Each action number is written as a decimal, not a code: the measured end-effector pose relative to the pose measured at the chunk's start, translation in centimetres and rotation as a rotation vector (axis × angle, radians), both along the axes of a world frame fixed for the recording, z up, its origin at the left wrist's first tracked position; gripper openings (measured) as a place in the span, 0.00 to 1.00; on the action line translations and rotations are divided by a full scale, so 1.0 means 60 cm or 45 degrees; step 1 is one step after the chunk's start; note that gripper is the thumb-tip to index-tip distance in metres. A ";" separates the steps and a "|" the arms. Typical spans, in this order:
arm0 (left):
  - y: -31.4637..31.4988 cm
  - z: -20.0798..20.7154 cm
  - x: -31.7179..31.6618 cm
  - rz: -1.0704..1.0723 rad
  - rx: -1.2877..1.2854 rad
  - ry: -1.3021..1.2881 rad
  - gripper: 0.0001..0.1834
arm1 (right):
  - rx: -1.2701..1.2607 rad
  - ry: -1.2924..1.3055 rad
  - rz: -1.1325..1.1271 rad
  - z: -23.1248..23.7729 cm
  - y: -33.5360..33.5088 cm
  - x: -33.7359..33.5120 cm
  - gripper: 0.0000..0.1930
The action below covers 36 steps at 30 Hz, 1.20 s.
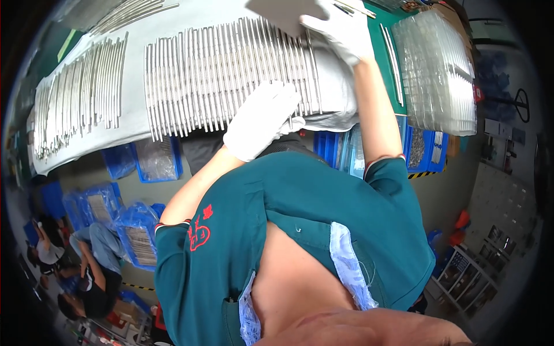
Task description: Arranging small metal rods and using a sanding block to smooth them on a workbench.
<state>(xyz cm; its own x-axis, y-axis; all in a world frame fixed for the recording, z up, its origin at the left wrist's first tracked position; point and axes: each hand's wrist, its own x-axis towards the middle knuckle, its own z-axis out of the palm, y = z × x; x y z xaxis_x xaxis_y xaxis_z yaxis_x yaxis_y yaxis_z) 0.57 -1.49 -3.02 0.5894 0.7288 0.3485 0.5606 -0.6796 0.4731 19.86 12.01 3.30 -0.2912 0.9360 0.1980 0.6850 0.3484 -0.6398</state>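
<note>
— What is the biggest thing here?
— A white cloth [340,86] over the table. Rows of thin metal rods [219,75] lie on it, side by side.

— What is off to the right?
— A stack of clear trays [438,75].

— Where is the left hand [262,121]?
— It is in a white glove. It lies flat on the near ends of the rods, fingers out straight, holding nothing.

— And the right hand [340,29]?
— It is gloved too. It is curled on the edge of a flat grey board [283,12] at the far side of the rods.
</note>
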 end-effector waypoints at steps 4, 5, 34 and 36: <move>0.006 0.039 0.011 -0.117 -0.084 0.082 0.29 | -0.148 0.128 0.204 0.043 0.037 -0.041 0.29; 0.005 0.034 0.007 -0.100 -0.086 0.092 0.29 | -0.209 0.077 0.206 0.057 0.044 -0.067 0.29; -0.002 0.029 0.001 -0.058 0.016 0.168 0.29 | -0.727 0.941 0.206 -0.020 0.071 -0.008 0.22; -0.004 0.016 -0.003 -0.045 0.033 0.181 0.28 | -0.238 0.392 0.243 -0.028 0.080 -0.007 0.21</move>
<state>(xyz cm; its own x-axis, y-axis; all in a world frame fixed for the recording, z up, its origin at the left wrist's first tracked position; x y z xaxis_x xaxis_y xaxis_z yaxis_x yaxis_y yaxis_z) 0.38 -1.75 -2.09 0.6591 0.6986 0.2784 0.5962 -0.7110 0.3728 19.43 16.83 1.63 -0.4170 0.8989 0.1346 0.3855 0.3090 -0.8694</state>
